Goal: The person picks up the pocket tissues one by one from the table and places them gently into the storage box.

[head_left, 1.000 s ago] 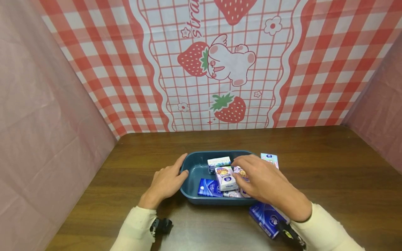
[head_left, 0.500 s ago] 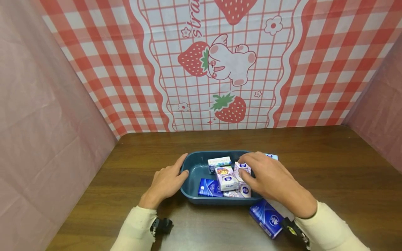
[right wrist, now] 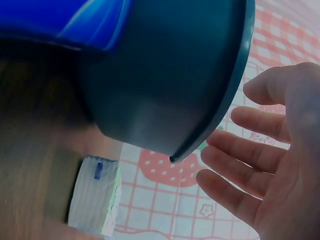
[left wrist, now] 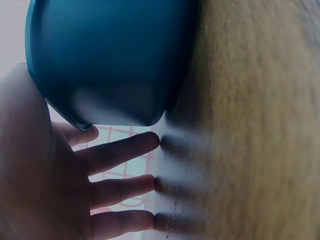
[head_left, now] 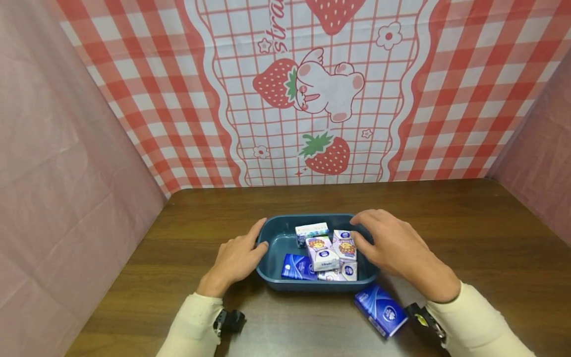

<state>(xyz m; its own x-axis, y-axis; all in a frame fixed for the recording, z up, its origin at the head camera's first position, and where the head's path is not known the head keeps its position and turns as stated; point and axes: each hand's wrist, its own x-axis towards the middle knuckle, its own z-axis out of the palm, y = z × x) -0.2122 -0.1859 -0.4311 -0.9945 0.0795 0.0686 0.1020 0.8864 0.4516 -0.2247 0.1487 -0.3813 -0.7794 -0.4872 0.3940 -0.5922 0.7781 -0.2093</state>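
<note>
A dark teal plastic tub [head_left: 285,284] stands on the table with several small tissue packs inside. My left hand [head_left: 236,260] is at the tub's left end, thumb at the rim; its straight fingers reach down to the tabletop in the left wrist view. My right hand [head_left: 394,245] hovers at the right rim, fingers loosely bent and holding nothing. Nearest its thumb lies a cartoon-print tissue pack [head_left: 345,245]. Another cartoon pack [head_left: 323,255] lies left of it, tilted on top of others. A blue tissue pack [head_left: 296,267] and a white-topped one [head_left: 311,231] lie further left.
Another blue tissue pack [head_left: 381,311] lies on the wooden table [head_left: 214,203], just outside the tub's front right corner. Beyond the tub's right end stands a pale tissue pack [right wrist: 94,195], hidden behind my right hand in the head view. A strawberry-print cloth [head_left: 285,148] hangs behind.
My right hand has drawn back rightward from over the cartoon packs to the tub's right rim, leaving them uncovered. It now hides the pale pack outside. The left hand stays put.
</note>
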